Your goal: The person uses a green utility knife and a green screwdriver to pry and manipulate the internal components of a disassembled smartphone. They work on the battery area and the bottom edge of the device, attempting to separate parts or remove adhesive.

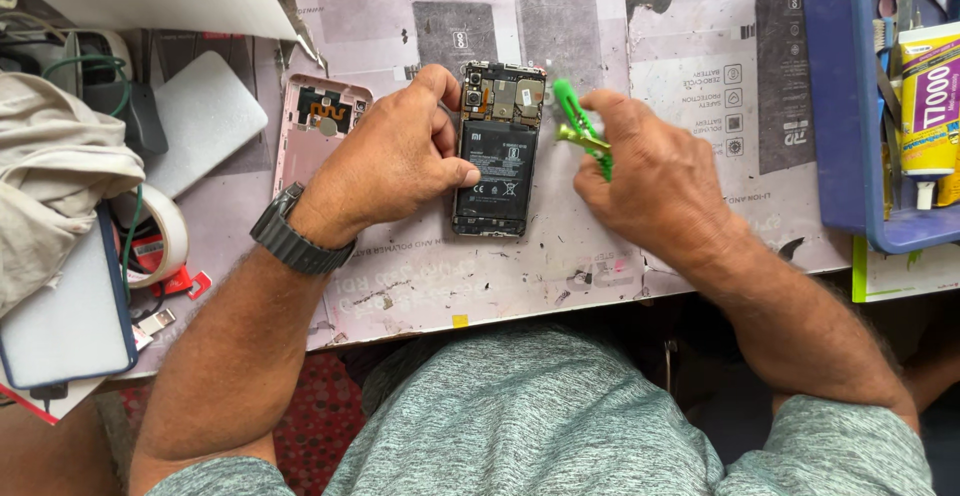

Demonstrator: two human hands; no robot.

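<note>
On the worn pinkish work mat [520, 276], my left hand [385, 161] curls over the opened black smartphone with its battery exposed [497, 151], thumb pressing its left edge. Just right of the phone, my right hand [655, 181] pinches green plastic tweezers [582, 128].

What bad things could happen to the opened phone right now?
The green tool in the right hand sits beside the open phone; a slip might scratch its bare circuit board or poke the battery. The left hand grips only one edge, so the phone might shift.
</note>
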